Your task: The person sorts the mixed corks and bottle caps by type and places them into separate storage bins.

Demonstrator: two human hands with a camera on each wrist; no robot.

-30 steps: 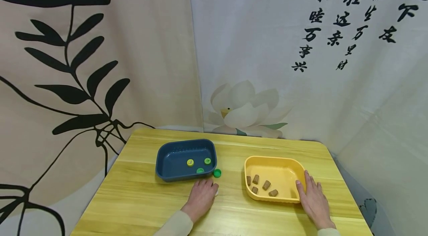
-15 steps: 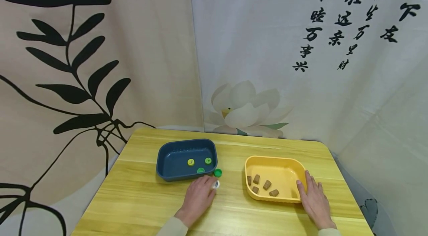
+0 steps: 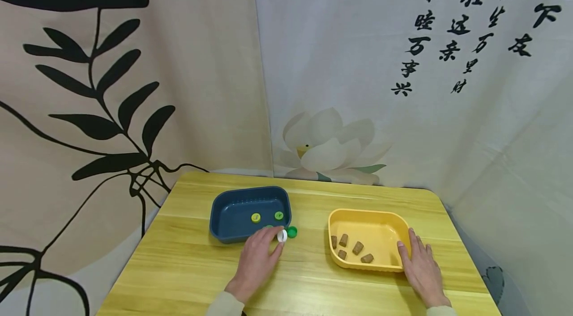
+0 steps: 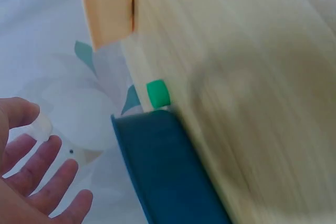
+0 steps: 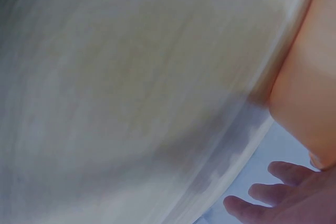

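My left hand (image 3: 254,262) pinches a white bottle cap (image 3: 282,236) between thumb and fingers, by the near right corner of the blue tray (image 3: 226,216). In the left wrist view the cap (image 4: 43,127) shows partly behind the thumb, the other fingers spread. Inside the blue tray lie a yellow cap (image 3: 255,217) and a light green cap (image 3: 279,215); another green one is mostly hidden by my hand. A green cap (image 3: 292,232) sits outside that corner. My right hand (image 3: 420,273) rests on the right rim of the yellow tray (image 3: 380,236), fingers extended.
Several brown cork-like pieces (image 3: 357,248) lie in the left part of the yellow tray. Both trays stand on a wooden table (image 3: 309,286), with a printed curtain (image 3: 215,82) behind its far edge.
My left hand has lifted the white bottle cap and moved it away from me, up to the blue tray's corner. The right hand stays on the yellow tray.
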